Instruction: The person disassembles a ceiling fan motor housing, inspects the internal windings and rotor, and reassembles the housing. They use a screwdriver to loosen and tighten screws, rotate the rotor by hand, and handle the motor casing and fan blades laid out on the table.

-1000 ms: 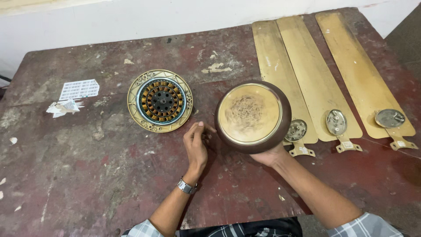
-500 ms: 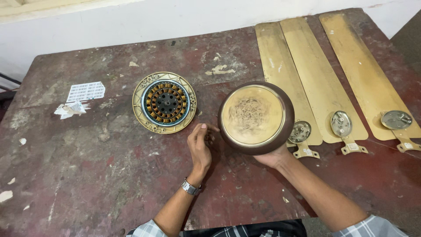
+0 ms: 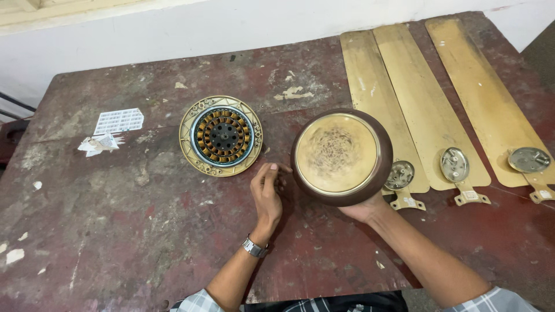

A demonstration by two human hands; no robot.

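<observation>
My right hand (image 3: 364, 209) grips the near rim of a round brown fan motor cover (image 3: 341, 155) with a gold inner face, held tilted up off the table. My left hand (image 3: 267, 192), a watch on its wrist, rests on the table just left of the cover with its fingers curled together near the cover's edge; whether something small sits between the fingertips I cannot tell. A round gold fan motor (image 3: 221, 135) with copper windings lies flat on the table to the upper left of my left hand.
Three long gold fan blades (image 3: 416, 98) with metal brackets lie side by side at the right of the worn red-brown table (image 3: 115, 231). Torn white paper scraps (image 3: 113, 128) lie at the left. A white wall runs behind the table.
Both hands, the cover and the motor stay much as they were. The view shifts a little, so the table's contents sit slightly further right in the frame.
</observation>
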